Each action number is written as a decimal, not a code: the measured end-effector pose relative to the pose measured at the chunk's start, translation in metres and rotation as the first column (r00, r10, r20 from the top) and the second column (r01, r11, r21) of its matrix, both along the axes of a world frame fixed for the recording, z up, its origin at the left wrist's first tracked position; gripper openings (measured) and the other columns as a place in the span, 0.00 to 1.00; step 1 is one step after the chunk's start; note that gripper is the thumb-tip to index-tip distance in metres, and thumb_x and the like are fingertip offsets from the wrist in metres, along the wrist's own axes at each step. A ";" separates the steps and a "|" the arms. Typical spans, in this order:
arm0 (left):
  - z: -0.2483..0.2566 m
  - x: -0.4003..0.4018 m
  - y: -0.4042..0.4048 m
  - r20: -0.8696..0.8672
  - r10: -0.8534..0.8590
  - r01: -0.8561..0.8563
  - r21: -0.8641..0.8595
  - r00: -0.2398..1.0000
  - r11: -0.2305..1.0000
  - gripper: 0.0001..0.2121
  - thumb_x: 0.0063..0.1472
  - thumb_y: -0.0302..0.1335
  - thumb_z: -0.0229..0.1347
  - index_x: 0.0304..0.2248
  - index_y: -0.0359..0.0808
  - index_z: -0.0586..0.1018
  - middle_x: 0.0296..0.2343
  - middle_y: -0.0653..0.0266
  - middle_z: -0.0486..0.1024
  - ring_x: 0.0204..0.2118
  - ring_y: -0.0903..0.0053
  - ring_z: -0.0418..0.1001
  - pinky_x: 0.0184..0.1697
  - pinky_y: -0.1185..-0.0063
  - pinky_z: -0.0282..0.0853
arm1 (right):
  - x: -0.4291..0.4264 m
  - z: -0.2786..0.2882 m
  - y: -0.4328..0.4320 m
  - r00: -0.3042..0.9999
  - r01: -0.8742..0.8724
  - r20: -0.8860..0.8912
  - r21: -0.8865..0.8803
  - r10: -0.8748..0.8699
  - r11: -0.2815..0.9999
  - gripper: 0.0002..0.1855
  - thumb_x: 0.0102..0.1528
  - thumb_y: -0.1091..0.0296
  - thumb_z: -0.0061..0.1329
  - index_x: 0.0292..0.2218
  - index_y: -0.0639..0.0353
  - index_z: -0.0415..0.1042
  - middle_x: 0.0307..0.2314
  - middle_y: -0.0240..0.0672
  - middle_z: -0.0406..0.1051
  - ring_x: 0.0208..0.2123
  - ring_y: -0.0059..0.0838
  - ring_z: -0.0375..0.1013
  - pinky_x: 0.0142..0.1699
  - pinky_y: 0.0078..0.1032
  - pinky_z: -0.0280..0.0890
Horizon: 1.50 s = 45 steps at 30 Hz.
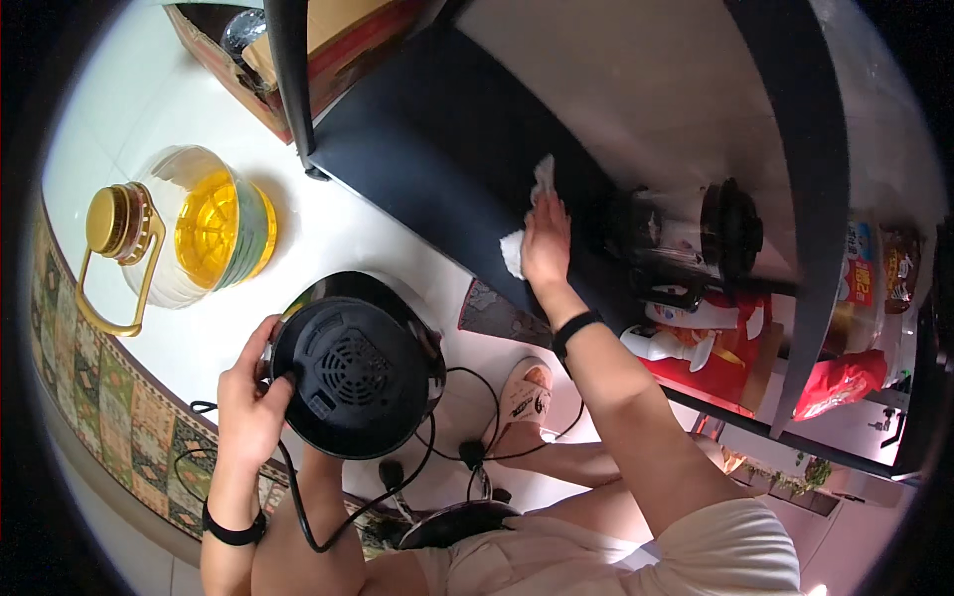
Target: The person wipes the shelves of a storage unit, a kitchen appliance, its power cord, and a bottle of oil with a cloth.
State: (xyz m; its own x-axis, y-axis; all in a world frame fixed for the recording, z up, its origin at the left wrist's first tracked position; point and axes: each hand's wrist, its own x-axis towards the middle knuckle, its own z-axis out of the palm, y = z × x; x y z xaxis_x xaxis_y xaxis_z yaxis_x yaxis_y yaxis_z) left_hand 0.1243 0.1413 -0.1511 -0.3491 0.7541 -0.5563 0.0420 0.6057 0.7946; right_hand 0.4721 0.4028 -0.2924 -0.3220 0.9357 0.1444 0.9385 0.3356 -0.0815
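Note:
My left hand grips the side of a round black electric appliance, tilted so its vented underside faces up. A black power cord loops down from it past my left knee. My right hand lies on a crumpled white tissue, pressing it against a dark shelf board. Parts of the tissue stick out beyond the fingertips and beside the palm; the rest is hidden beneath the hand.
A large bottle of yellow oil stands on the white floor at left. An opened cardboard box is beyond the black rack leg. A clear jug with black parts and a white bottle occupy the shelf's right side. Red packaging sits farther right.

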 end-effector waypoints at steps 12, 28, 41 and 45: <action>0.016 0.001 0.013 0.187 0.010 -0.004 -0.030 0.982 1.000 0.29 0.51 0.14 0.48 0.56 0.31 0.65 0.18 0.69 0.69 0.16 0.88 0.63 0.20 0.87 0.59 | 0.135 0.001 -0.162 0.832 0.527 0.194 0.014 -0.520 0.849 0.27 0.53 0.71 0.43 0.55 0.62 0.60 0.51 0.52 0.60 0.48 0.53 0.60 0.53 0.40 0.58; 0.049 0.073 0.163 0.386 -0.131 0.024 0.269 0.913 0.963 0.27 0.54 0.29 0.51 0.54 0.30 0.66 0.24 0.59 0.76 0.14 0.78 0.71 0.17 0.82 0.66 | 0.139 0.045 -0.123 0.853 0.455 0.496 -0.552 -0.164 0.699 0.39 0.57 0.50 0.45 0.55 0.77 0.54 0.50 0.57 0.64 0.58 0.45 0.58 0.57 0.41 0.52; -0.026 0.181 0.324 0.200 -0.022 -0.051 0.355 0.980 0.934 0.23 0.56 0.37 0.51 0.48 0.31 0.71 0.25 0.54 0.79 0.19 0.72 0.78 0.29 0.79 0.75 | 0.153 0.027 -0.129 0.835 0.390 0.544 -0.471 -0.087 0.791 0.37 0.57 0.47 0.45 0.54 0.75 0.60 0.55 0.54 0.59 0.60 0.46 0.55 0.58 0.40 0.51; 0.014 0.211 0.329 -0.289 -0.043 0.142 0.333 0.956 0.932 0.20 0.56 0.39 0.52 0.41 0.30 0.73 0.28 0.52 0.79 0.28 0.62 0.79 0.37 0.72 0.74 | 0.159 0.040 -0.128 0.825 0.418 0.556 -0.486 -0.097 0.768 0.37 0.57 0.48 0.45 0.54 0.75 0.60 0.54 0.54 0.60 0.59 0.46 0.56 0.57 0.40 0.52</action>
State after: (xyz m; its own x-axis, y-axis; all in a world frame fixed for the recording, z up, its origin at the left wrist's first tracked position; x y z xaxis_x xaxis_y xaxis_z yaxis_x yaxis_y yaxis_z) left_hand 0.3355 0.4698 -0.1372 -0.3686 0.9179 -0.1469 0.3294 0.2768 0.9027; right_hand 0.6316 0.2752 -0.2528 0.0704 0.8408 -0.5367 0.9456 0.1150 0.3042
